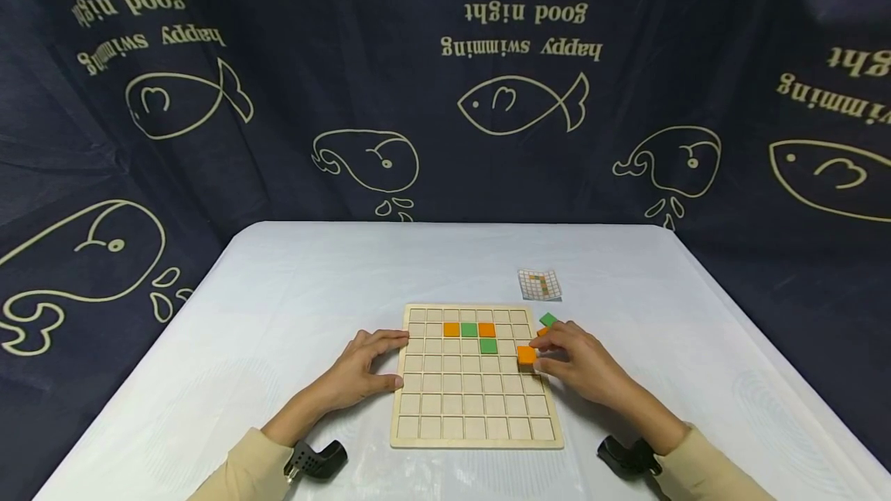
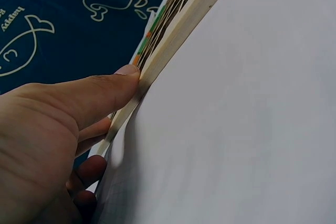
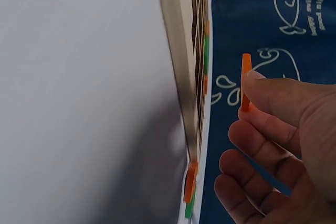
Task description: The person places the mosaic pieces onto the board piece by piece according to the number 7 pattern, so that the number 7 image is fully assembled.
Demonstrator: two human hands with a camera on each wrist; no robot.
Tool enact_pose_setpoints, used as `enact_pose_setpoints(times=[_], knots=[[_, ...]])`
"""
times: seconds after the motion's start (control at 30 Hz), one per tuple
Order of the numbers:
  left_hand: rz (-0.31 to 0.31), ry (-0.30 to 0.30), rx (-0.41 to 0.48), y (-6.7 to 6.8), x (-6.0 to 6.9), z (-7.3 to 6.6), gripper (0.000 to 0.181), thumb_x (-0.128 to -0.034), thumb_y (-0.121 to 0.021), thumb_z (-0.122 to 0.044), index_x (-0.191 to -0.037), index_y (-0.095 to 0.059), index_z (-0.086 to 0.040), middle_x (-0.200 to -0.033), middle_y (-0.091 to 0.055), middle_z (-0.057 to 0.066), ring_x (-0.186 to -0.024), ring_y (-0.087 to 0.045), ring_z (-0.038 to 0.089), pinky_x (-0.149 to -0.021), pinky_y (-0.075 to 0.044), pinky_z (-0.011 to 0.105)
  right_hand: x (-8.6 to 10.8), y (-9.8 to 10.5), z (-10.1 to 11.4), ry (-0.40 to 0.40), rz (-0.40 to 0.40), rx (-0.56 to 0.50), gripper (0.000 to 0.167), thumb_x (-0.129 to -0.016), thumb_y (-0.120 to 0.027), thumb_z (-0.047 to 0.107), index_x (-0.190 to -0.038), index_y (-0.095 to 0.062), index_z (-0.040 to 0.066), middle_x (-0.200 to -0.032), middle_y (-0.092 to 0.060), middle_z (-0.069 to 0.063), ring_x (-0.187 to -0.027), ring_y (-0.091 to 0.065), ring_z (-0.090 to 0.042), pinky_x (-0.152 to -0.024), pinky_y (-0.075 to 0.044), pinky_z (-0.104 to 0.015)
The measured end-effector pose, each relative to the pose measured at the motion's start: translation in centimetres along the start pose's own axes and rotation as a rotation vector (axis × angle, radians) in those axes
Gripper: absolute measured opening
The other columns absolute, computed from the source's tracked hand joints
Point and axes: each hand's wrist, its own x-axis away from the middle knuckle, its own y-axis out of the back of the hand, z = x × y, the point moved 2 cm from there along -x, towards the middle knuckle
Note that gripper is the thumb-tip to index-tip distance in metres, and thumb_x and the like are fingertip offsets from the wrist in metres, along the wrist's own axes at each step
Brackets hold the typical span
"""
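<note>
My right hand (image 1: 588, 368) pinches an orange tile (image 1: 526, 355) between thumb and fingers, over the right part of the wooden grid board (image 1: 476, 441). In the right wrist view the orange tile (image 3: 246, 82) stands edge-on in the fingers of the hand (image 3: 278, 140), raised off the board (image 3: 181, 72). My left hand (image 1: 355, 369) touches the board's left edge with thumb and fingertips; the left wrist view shows the thumb of that hand (image 2: 58, 124) against the board's side (image 2: 173, 40). On the grid lie an orange tile (image 1: 452, 329), a green tile (image 1: 469, 329), another orange one (image 1: 486, 329) and a green one below (image 1: 489, 346).
Right of the board, a loose green tile (image 1: 548, 319) and a partly hidden orange tile (image 1: 543, 332) lie on the white table (image 1: 313, 269). A small card (image 1: 539, 284) with a printed grid pattern lies behind the board. A dark printed cloth (image 1: 292, 37) hangs at the back.
</note>
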Motion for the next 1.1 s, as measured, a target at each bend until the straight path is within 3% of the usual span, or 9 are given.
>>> enact_pose_setpoints(times=[0.27,0.57,0.93,1.03,1.1], knots=[[-0.001,-0.010,-0.003,0.0,0.0,0.0,0.063,-0.0794,-0.074,-0.031,-0.134,-0.052,-0.010,-0.144,-0.045,0.003,-0.141,-0.022,0.040,-0.110,-0.001,0.063,-0.7,-0.8,1.5,0.011,0.013,-0.032,0.023,-0.081,-0.074,0.021,-0.102,-0.070,0.017,-0.095,-0.060,0.010,-0.092,-0.058,-0.010,-0.081,-0.051,-0.031],[-0.003,-0.019,-0.013,0.0,0.0,0.0,0.062,-0.0796,-0.074,-0.031,-0.134,-0.053,-0.010,-0.144,-0.045,0.002,-0.140,-0.022,0.041,-0.109,-0.004,0.065,-1.2,-1.9,2.4,0.020,0.018,-0.033,0.021,-0.081,-0.074,0.022,-0.101,-0.070,0.019,-0.093,-0.062,0.009,-0.084,-0.051,-0.008,-0.073,-0.045,-0.023],[0.006,-0.001,0.008,0.1,0.1,-0.1,0.063,-0.0788,-0.075,-0.028,-0.135,-0.052,-0.009,-0.145,-0.045,0.003,-0.142,-0.021,0.039,-0.110,0.000,0.064,-1.6,-2.8,3.1,0.032,0.007,0.030,0.020,-0.079,-0.075,0.022,-0.098,-0.071,0.018,-0.090,-0.061,0.011,-0.085,-0.048,-0.007,-0.073,-0.042,-0.025],[0.002,-0.006,-0.001,0.1,0.1,-0.1,0.063,-0.0786,-0.075,-0.028,-0.134,-0.052,-0.009,-0.144,-0.045,0.002,-0.141,-0.022,0.039,-0.110,-0.004,0.064,-1.7,-3.0,3.3,0.028,0.014,0.047,0.019,-0.079,-0.075,0.023,-0.097,-0.071,0.019,-0.090,-0.061,0.012,-0.086,-0.045,-0.006,-0.074,-0.040,-0.026],[-0.003,-0.006,-0.010,0.1,0.1,-0.2,0.063,-0.0781,-0.076,-0.029,-0.134,-0.053,-0.011,-0.144,-0.046,0.000,-0.134,-0.030,0.034,-0.109,-0.013,0.060,-1.8,-3.2,3.4,0.028,0.016,0.045,0.018,-0.079,-0.075,0.022,-0.096,-0.071,0.019,-0.090,-0.061,0.011,-0.085,-0.044,-0.006,-0.074,-0.038,-0.027]])
